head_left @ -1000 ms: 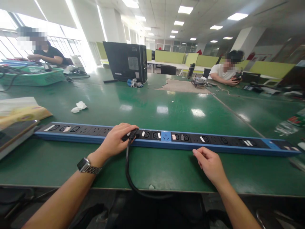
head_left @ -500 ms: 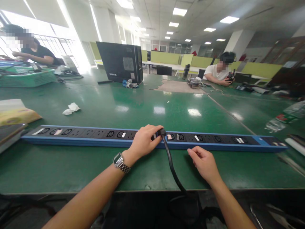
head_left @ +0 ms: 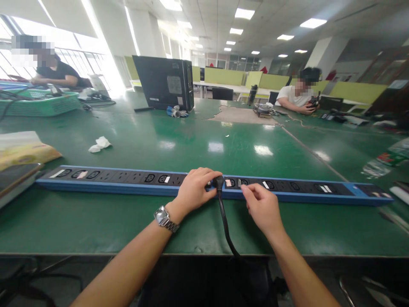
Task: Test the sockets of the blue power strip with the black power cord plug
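A long blue power strip (head_left: 159, 190) with a black socket face lies across the table in front of me. My left hand (head_left: 198, 187) reaches over its middle, thumb and forefinger closed around a black power plug (head_left: 219, 182). The plug's thick black cord (head_left: 225, 221) hangs down over the table's near edge. Whether the plug is fully seated in a socket cannot be made out. To its right, my right hand (head_left: 262, 204) is closed, thumb and forefinger pinched over the strip's front edge beside a small grey label (head_left: 239, 182); anything between those fingertips is hidden.
A black computer case (head_left: 161, 83) stands behind, with gloves (head_left: 177, 111) beside it. Left are a green basket (head_left: 47, 105), crumpled tissue (head_left: 100, 144) and a flat device (head_left: 19, 181). A plastic bottle (head_left: 388, 157) lies right. Two people sit across the table.
My right hand has moved left and up, from in front of the strip to its edge. My left hand stays at the plug. The view has shifted slightly.
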`<state>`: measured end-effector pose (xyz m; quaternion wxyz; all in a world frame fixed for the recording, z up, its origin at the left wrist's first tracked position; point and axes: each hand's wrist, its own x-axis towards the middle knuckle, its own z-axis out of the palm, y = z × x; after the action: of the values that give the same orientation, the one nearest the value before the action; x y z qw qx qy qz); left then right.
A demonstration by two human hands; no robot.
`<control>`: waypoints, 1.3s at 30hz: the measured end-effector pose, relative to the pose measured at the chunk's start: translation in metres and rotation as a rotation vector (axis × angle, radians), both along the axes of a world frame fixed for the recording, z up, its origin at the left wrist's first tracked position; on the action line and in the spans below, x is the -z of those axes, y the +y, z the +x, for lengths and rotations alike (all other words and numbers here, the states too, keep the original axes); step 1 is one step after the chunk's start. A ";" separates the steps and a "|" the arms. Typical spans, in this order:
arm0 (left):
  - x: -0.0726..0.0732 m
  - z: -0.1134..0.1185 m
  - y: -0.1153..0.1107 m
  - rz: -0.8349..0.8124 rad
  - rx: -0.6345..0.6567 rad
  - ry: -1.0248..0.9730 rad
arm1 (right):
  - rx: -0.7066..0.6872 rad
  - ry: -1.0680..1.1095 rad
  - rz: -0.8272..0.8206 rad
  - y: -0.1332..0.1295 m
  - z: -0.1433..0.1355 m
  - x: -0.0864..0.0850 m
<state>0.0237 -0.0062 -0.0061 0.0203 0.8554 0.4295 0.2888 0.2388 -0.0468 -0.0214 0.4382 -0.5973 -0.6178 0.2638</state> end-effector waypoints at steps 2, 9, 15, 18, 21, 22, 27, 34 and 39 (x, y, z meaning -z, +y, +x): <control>0.004 0.000 0.001 0.021 -0.045 0.036 | -0.021 -0.166 0.018 0.010 -0.029 -0.016; 0.007 0.002 0.004 -0.021 -0.209 0.139 | -0.148 -0.242 0.015 0.039 -0.041 -0.060; 0.007 0.003 0.003 -0.010 -0.216 0.127 | 0.008 -0.240 -0.131 0.032 0.050 -0.078; 0.007 0.003 0.003 -0.015 -0.219 0.125 | -0.067 -0.332 -0.221 0.036 0.066 -0.064; 0.007 0.003 0.003 -0.008 -0.204 0.122 | -0.062 -0.447 -0.180 0.042 0.065 -0.055; 0.007 0.003 0.003 -0.005 -0.202 0.120 | -0.054 -0.507 -0.164 0.043 0.064 -0.054; 0.007 0.003 0.003 -0.007 -0.200 0.123 | -0.087 -0.724 -0.175 0.043 0.055 -0.052; 0.008 0.001 0.004 -0.018 -0.214 0.119 | 0.040 -0.663 -0.016 0.032 0.059 -0.063; 0.008 0.002 0.004 -0.016 -0.212 0.127 | 0.199 -0.553 -0.064 0.025 0.137 -0.081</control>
<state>0.0254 -0.0025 -0.0138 -0.0309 0.8216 0.5201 0.2311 0.3762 -0.0215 0.0600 0.2577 -0.7178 -0.6434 0.0662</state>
